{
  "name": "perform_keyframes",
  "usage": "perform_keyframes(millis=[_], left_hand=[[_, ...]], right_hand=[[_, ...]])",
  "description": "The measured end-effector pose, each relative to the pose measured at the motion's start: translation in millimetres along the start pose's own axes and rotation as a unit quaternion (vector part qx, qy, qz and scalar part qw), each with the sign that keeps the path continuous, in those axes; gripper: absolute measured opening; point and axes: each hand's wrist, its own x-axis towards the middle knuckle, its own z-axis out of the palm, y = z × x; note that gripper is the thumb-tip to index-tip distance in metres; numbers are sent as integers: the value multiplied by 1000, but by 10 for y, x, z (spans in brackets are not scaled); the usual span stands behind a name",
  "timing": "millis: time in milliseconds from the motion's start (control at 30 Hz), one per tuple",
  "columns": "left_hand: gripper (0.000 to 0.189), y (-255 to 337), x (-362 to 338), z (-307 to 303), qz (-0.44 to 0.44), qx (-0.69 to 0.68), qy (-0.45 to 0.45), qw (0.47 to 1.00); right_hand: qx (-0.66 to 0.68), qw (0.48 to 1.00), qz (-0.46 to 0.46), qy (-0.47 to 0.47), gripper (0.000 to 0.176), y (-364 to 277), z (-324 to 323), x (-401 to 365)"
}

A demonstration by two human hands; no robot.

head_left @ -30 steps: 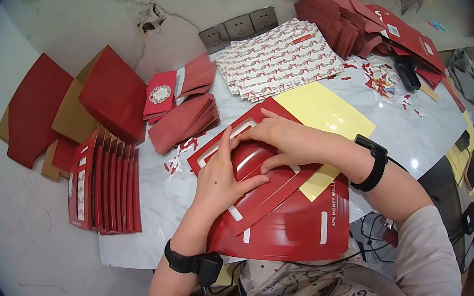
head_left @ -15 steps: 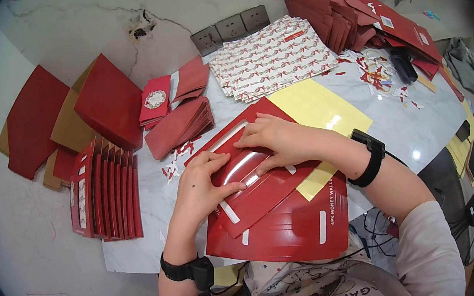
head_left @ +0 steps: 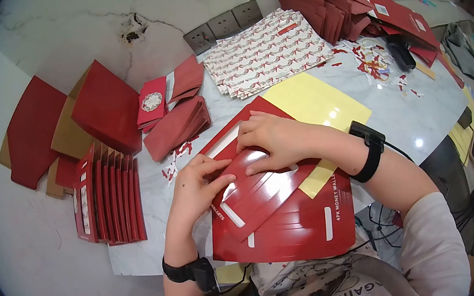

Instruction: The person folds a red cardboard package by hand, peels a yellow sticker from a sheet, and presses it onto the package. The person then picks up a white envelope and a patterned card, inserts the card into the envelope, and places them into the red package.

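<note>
A glossy red card sleeve blank (head_left: 263, 195) with cut-out slots lies tilted in front of me, bending upward between my hands. My left hand (head_left: 194, 186) pinches its left edge, thumb on the near face and fingers curled over the fold. With fingers bent over the far part and thumb pressing the near side, my right hand (head_left: 277, 140) grips the same blank. Under it rest more flat red blanks (head_left: 295, 238), printed with "4PK MONEY WALLE…". A yellow sheet (head_left: 329, 101) sticks out beneath, to the right.
Folded red sleeves (head_left: 110, 199) stand in a row at left, near red-and-brown boxes (head_left: 104, 105). Small red envelopes (head_left: 178, 128) lie behind my left hand. Patterned sheets (head_left: 267, 52) are stacked at the back. Paper scraps (head_left: 374, 63) and a black object (head_left: 400, 52) sit at right.
The blank's near part has bent upward more and catches more light. My left thumb has slid up and left along its edge. The view has shifted slightly.
</note>
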Motion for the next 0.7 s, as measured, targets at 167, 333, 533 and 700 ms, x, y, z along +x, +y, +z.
perform_keyframes(millis=[167, 333, 533, 700], left_hand=[[30, -31, 19, 14, 9, -19, -1, 1000], [28, -24, 25, 12, -9, -22, -16, 1000], [24, 22, 30, -2, -61, -97, -56, 992], [21, -75, 63, 11, -113, -203, -125, 965]], right_hand=[[-44, 999, -12, 8, 38, -23, 71, 20], [-41, 999, -14, 9, 29, -52, 97, 12], [-69, 997, 4, 40, 23, -136, 186, -3], [-77, 997, -2, 0, 22, -178, 192, 16]])
